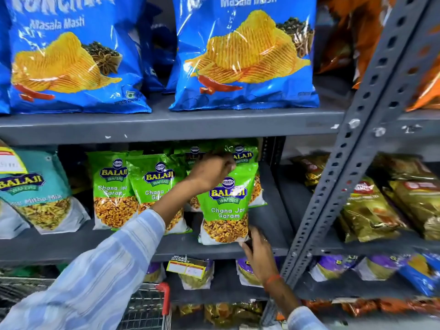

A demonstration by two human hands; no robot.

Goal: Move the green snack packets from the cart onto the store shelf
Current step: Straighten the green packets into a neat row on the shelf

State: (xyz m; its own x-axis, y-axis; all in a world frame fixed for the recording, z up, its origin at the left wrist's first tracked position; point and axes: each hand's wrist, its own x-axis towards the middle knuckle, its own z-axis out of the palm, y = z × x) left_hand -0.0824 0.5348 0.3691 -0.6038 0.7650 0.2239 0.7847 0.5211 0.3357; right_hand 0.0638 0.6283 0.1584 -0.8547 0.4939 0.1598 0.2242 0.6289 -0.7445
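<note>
A green snack packet stands upright at the front of the grey middle shelf. My left hand pinches its top edge, and my right hand touches its bottom right corner from below. Several more green packets stand in a row to its left and behind it. The wire cart with a red corner shows at the bottom, partly hidden by my left sleeve; no packets are visible in it.
Big blue chip bags fill the shelf above. A teal packet stands at the left. A slanted perforated grey upright bounds the bay on the right, with golden packets beyond it. Purple packets sit on the shelf below.
</note>
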